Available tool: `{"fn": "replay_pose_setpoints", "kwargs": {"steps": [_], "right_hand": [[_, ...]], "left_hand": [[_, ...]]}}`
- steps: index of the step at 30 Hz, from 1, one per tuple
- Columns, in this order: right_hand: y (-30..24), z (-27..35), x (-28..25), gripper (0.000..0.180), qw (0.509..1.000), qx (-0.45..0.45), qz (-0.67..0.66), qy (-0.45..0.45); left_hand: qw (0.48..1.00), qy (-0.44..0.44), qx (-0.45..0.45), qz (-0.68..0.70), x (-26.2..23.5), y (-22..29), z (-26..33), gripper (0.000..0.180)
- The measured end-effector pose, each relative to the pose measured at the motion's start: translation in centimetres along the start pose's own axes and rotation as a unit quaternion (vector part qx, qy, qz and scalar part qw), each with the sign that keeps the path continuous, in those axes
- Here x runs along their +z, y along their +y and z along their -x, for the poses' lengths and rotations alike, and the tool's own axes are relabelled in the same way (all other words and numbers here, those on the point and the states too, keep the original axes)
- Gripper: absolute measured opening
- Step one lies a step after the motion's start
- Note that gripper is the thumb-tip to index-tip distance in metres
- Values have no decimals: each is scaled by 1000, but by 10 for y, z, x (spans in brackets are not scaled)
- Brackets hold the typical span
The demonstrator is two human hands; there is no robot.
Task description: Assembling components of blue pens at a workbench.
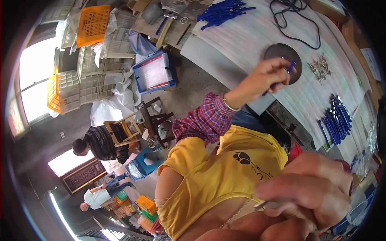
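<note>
fingers (281, 71) of the left hand (268, 76) are curled tight and pinch a small blue piece (291, 66). it sits right over a dark round disc (284, 51) on the white table (241, 40). just past the fingers lies a little heap of metal bits (320, 68). further off to the side, many blue pieces (334, 119) lie in neat rows, so a good share of the work looks done. another blue pile (223, 11) lies well away at the far end, maybe still waiting. right hand (317, 188) is close to the camera and blurry; its fingers look curled around something thin and shiny, but i cannot tell what.
</note>
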State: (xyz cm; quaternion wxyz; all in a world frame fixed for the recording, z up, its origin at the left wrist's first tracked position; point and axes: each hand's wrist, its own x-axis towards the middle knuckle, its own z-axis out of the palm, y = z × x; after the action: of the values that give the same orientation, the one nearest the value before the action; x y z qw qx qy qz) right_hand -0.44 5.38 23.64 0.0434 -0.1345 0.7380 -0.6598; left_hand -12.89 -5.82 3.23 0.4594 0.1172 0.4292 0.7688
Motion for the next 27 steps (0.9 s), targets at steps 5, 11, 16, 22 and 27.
{"fn": "replay_pose_setpoints", "kwargs": {"steps": [5,11,16,22,27], "right_hand": [[26,13,10,11,984,-98,88,123],[101,42,7,18,947,193,-62,250],[172,70,3,16,918,253,-147,268],[194,87,8,18,933,228,-88,265],[199,92,10,17,928,229,-99,276]], "left_hand": [[998,-12,-39,38,8,-12,11,18],[987,7,-88,135,4,-23,23,17],[993,40,-68,93,-1,-39,26,22],[991,15,-95,89,-6,-53,25,23],[990,27,-108,91,0,-56,24,21]]}}
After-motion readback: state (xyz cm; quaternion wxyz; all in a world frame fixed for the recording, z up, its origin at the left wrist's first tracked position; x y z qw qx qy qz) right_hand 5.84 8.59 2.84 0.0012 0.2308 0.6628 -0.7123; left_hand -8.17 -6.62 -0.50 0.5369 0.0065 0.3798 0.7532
